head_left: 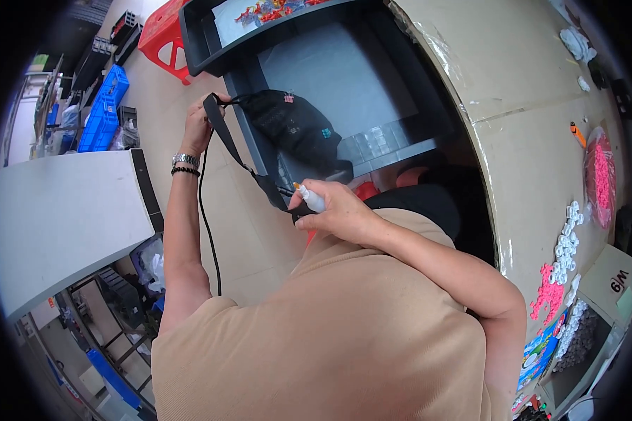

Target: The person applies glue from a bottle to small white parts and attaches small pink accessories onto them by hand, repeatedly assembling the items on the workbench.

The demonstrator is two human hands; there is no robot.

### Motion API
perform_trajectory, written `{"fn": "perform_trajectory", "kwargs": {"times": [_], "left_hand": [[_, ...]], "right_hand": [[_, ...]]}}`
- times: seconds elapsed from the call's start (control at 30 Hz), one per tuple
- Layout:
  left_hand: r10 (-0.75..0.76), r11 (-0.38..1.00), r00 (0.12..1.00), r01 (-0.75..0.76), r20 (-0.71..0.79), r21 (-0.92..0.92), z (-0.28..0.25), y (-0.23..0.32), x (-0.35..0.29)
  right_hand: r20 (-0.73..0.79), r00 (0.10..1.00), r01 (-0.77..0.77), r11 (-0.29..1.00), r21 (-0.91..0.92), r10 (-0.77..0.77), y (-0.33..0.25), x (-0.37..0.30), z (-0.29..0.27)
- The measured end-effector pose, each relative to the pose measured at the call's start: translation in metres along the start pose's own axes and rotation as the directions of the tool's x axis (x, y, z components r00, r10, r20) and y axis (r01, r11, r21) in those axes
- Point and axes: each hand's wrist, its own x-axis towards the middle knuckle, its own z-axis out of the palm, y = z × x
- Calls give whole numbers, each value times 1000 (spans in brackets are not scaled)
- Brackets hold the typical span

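Note:
My left hand [202, 123], with a watch and a dark bead bracelet at its wrist, is raised and closed on one end of a wide black strap [225, 137]. The strap runs down to my right hand [340, 214], in front of my body. A small white bottle [312, 199] with an amber tip is gripped in that hand, and the strap's lower end lies against its fingers. Black cloth [288, 126] with small pink and teal marks hangs beside the strap; I cannot tell what kind of article it is. A thin black cord [201, 189] drops from my left hand.
A dark tray [200, 42] of red and clear pieces stands beyond a grey bin [344, 77]. A red stool [163, 42] is at far left. On the cardboard-covered table at right lie pink pieces [549, 291], white pieces [567, 242] and an orange marker [577, 133].

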Motion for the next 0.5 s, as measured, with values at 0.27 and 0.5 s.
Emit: {"fn": "perform_trajectory", "kwargs": {"times": [0.27,0.5], "left_hand": [[42,521,930,-332,365,786,5,17,5],[161,157,901,-427,404,890,61,112,25]], "right_hand": [[36,991,-130,986,101,127,9,-6,-10],[-260,954,113,982,-152,-150,-5,-41,-54]]}}
